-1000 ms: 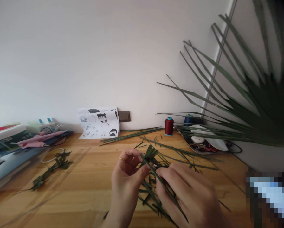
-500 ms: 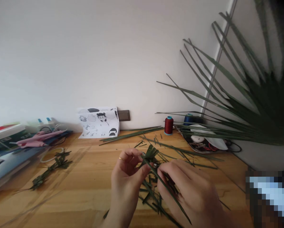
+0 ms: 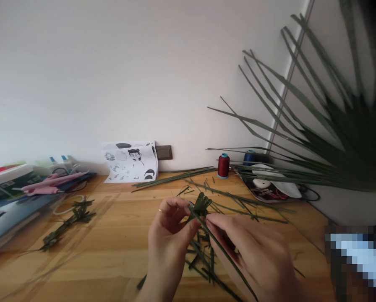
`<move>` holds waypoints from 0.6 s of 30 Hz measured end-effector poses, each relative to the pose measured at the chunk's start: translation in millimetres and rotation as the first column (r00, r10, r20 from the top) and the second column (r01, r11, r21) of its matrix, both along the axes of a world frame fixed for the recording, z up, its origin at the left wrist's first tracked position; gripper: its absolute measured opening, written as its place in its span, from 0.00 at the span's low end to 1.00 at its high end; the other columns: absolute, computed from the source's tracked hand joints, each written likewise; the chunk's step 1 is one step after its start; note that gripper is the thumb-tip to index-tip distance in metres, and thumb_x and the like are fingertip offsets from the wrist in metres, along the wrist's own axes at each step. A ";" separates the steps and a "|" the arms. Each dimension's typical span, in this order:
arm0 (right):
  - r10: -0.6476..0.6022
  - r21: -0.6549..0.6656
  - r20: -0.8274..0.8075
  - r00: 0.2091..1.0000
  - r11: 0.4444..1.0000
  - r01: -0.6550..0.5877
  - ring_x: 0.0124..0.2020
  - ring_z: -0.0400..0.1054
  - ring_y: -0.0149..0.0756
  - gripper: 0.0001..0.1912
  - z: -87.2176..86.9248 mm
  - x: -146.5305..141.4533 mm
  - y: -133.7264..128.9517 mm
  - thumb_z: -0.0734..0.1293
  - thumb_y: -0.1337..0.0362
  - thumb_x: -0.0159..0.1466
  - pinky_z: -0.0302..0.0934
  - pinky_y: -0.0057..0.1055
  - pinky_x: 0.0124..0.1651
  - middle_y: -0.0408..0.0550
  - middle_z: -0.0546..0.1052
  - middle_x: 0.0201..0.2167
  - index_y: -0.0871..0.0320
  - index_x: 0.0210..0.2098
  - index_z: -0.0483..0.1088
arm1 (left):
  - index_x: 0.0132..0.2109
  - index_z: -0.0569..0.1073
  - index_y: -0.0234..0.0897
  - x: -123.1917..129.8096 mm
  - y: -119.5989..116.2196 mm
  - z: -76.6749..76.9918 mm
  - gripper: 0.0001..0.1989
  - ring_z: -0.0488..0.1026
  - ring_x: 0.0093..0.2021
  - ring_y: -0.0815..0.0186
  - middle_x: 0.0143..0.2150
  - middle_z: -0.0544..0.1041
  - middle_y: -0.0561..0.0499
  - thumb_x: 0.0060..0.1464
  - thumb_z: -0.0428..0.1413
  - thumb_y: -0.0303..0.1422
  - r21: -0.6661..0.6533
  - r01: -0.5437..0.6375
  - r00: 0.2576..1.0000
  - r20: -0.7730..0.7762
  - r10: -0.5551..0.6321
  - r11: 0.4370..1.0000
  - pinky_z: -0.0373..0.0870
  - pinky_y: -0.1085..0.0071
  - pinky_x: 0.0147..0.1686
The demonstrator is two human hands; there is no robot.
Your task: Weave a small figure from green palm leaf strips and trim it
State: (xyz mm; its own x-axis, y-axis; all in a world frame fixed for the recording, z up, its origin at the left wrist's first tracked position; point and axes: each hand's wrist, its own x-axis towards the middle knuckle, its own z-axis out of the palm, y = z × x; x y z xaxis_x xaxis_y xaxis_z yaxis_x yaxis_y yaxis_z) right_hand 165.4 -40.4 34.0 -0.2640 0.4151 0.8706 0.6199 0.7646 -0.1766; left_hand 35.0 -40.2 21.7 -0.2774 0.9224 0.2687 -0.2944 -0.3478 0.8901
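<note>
My left hand [image 3: 172, 239], with a gold ring on one finger, pinches a small folded palm-leaf piece [image 3: 202, 203] between thumb and fingertips. A fanned tuft sticks up from that piece. From it a long green palm-leaf strip [image 3: 221, 246] slants down to the right, crossing in front of my right hand [image 3: 254, 247]. The right thumb and forefinger are closed at the base of the piece, against the strip. What lies inside the curled right fingers is hidden. Cut leaf scraps [image 3: 203, 260] lie on the table below both hands.
A woven leaf figure [image 3: 66, 226] lies at left, near a pink glue gun [image 3: 51, 183]. Printed drawings [image 3: 129, 163] lean on the wall. At the back right stand a red thread spool [image 3: 223, 166] and a tray of small items [image 3: 270, 191], under a large palm leaf [image 3: 348, 142].
My right hand has moved slightly left and up, its fingertips now closer to the base of the folded piece. A small shiny bit seen by those fingertips is now hidden. The left hand is almost still.
</note>
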 end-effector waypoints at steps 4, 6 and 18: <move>-0.018 0.048 -0.007 1.000 0.999 0.018 0.17 0.65 0.28 0.03 -1.1 -0.6 2.3 0.63 0.71 0.58 0.57 0.25 0.22 0.42 0.71 0.17 0.61 0.29 0.68 | 0.32 0.66 0.37 0.5 -1.5 0.4 0.11 0.69 0.31 0.71 0.29 0.70 0.55 0.40 0.60 0.23 -0.001 0.027 1.000 0.000 -0.027 1.000 0.67 0.78 0.31; -0.026 0.069 0.002 1.000 0.997 0.026 0.17 0.65 0.28 0.03 -0.4 -0.2 2.4 0.63 0.71 0.57 0.57 0.25 0.21 0.42 0.71 0.17 0.61 0.28 0.68 | 0.32 0.66 0.37 0.4 -1.8 -0.1 0.11 0.69 0.32 0.71 0.30 0.70 0.55 0.41 0.60 0.23 -0.007 0.038 0.999 0.000 -0.038 0.999 0.67 0.78 0.31; -0.022 0.273 0.125 0.992 0.962 -0.013 0.18 0.64 0.30 0.07 -2.9 5.7 3.1 0.63 0.73 0.56 0.57 0.28 0.19 0.46 0.71 0.17 0.69 0.36 0.67 | 0.32 0.66 0.37 1.5 -2.7 -1.1 0.12 0.69 0.30 0.73 0.28 0.70 0.56 0.40 0.61 0.24 -0.041 0.020 1.000 0.016 -0.019 0.999 0.67 0.79 0.30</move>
State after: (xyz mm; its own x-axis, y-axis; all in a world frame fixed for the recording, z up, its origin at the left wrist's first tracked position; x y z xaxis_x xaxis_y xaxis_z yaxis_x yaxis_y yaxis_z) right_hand 171.1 -37.2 31.1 -0.3770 0.1679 0.9109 0.6274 0.7697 0.1178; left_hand 36.5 -42.9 20.7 -0.2630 0.9378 0.2265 -0.3150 -0.3054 0.8986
